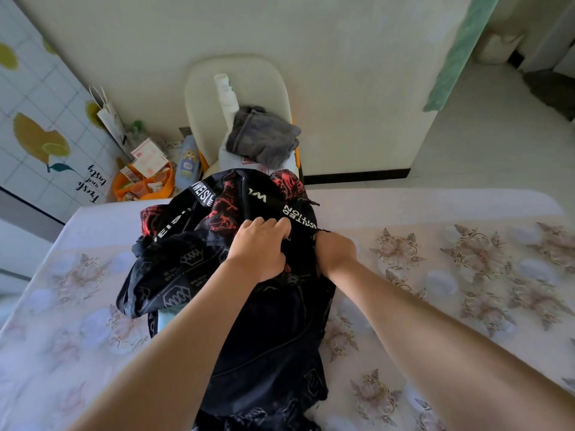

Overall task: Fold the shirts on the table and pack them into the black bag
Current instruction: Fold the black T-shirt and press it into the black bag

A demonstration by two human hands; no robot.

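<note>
We see the black bag (264, 337) lying on the flower-patterned bench (466, 275), its lettered straps toward the far edge. Our left grip (258, 250) curls its fingers round the bag's fabric near the opening. Our right grip (334, 253) is just beside it, fingers hidden in the bag, so we cannot tell its state.

Black printed bag (217, 275), seemingly open, on table (466, 275)
</note>
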